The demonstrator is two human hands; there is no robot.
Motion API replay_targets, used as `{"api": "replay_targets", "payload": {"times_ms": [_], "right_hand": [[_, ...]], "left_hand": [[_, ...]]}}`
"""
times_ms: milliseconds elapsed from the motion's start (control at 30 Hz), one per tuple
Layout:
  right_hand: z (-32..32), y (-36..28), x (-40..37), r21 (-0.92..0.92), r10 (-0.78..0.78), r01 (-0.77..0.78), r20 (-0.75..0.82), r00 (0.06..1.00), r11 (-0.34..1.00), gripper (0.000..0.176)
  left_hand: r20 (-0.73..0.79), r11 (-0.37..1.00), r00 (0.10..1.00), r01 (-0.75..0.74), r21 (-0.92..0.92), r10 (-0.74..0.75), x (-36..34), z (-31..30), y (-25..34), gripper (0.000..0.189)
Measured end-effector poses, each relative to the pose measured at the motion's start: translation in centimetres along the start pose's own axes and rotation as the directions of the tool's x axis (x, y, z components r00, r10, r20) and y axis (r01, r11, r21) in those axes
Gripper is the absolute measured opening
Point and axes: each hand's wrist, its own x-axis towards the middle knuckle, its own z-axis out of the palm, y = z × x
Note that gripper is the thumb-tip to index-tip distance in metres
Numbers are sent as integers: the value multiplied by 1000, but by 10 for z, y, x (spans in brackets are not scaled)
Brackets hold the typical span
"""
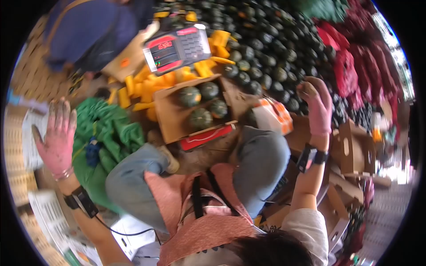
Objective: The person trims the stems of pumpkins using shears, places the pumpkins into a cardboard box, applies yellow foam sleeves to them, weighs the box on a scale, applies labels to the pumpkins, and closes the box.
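Observation:
My left hand (pixel 57 139), in a pink glove with dirty fingertips, is raised at the left with its fingers spread, holding nothing. Nearest to it is a green mesh bag (pixel 104 128). On the right, my right hand (pixel 318 104), also gloved in pink, is raised with its fingers curled inward; blur hides whether anything is in them. Between my knees a cardboard box (pixel 171 119) with several dark green squashes (pixel 201 119) rests on a red scale (pixel 207 137). The scale's display (pixel 164 51) is lit with red digits.
A large pile of dark green squashes (pixel 270 48) spreads at the back right. Yellow pieces (pixel 151 86) lie behind the box. Red mesh sacks (pixel 346 71) and cardboard boxes (pixel 355 150) stand at the right. A person in dark blue (pixel 95 33) is at the upper left.

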Motion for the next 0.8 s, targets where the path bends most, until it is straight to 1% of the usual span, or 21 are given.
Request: {"api": "replay_targets", "payload": {"times_ms": [33,67,100,133,167,200,233,267,300,367,400,433,467,500,533,567,600,633,700,733,800], "right_hand": [[-50,22,1,-42,51,-52,-12,999,998,21],[-104,44,-3,-177,111,-117,-45,993,977,20],[-156,66,-14,-303,173,-191,-84,981,934,20],[-201,87,-32,-460,201,-245,-143,969,854,19],[-252,117,-56,-647,225,-267,-149,963,714,24],[-279,134,-84,-815,304,-376,-258,917,442,33],[-286,155,-88,-822,462,-478,-308,831,310,41],[-292,185,-97,-888,510,-424,-284,812,180,53],[-286,202,-101,-907,592,-420,-329,735,17,74],[-288,236,-98,-841,684,-502,-486,543,-199,90],[-296,255,-101,-835,691,-513,-491,530,-200,90],[-306,276,-101,-767,656,-609,-567,497,-202,93],[-314,294,-100,-690,621,-696,-639,455,-199,96],[-319,307,-97,-683,622,-704,-642,448,-198,96],[-323,320,-92,-755,596,-635,-587,548,-160,97],[-327,336,-85,-820,565,-558,-522,639,-126,99],[-329,355,-77,-883,571,-438,-450,687,-169,101],[-330,361,-65,-927,571,-359,-353,741,-108,96],[-332,376,-39,-902,546,-431,-368,753,-13,88],[-330,378,-25,-896,555,-444,-372,744,-5,88],[-330,379,7,-973,732,-220,-196,652,-64,84]], "left_hand": [[468,980,864,198,27,-188,24,-19,-29,72],[575,955,777,295,26,-256,50,9,-85,72],[481,935,821,354,-3,-309,66,35,-144,73],[431,886,808,462,-41,-402,82,56,-201,69],[382,822,779,564,-76,-498,96,73,-258,65],[342,746,721,661,-82,-602,109,88,-314,60],[254,698,692,712,-81,-676,110,100,-352,54],[203,634,631,771,-55,-749,111,112,-390,50],[149,565,563,825,-34,-813,112,120,-425,45],[160,366,362,931,-6,-918,114,121,-498,39],[121,312,305,949,49,-945,110,127,-526,37],[83,263,255,959,103,-963,103,134,-551,35],[84,250,238,948,196,-968,97,136,-574,34],[85,236,220,928,287,-972,91,141,-594,33],[26,185,192,888,421,-981,89,152,-608,31],[33,173,178,869,465,-983,86,152,-624,32],[35,170,174,870,463,-984,84,153,-640,33],[33,163,167,871,463,-985,82,154,-655,35],[23,111,112,906,408,-993,81,155,-687,37],[26,101,99,917,387,-995,81,157,-701,37],[15,72,72,914,399,-997,81,160,-727,38]]}}
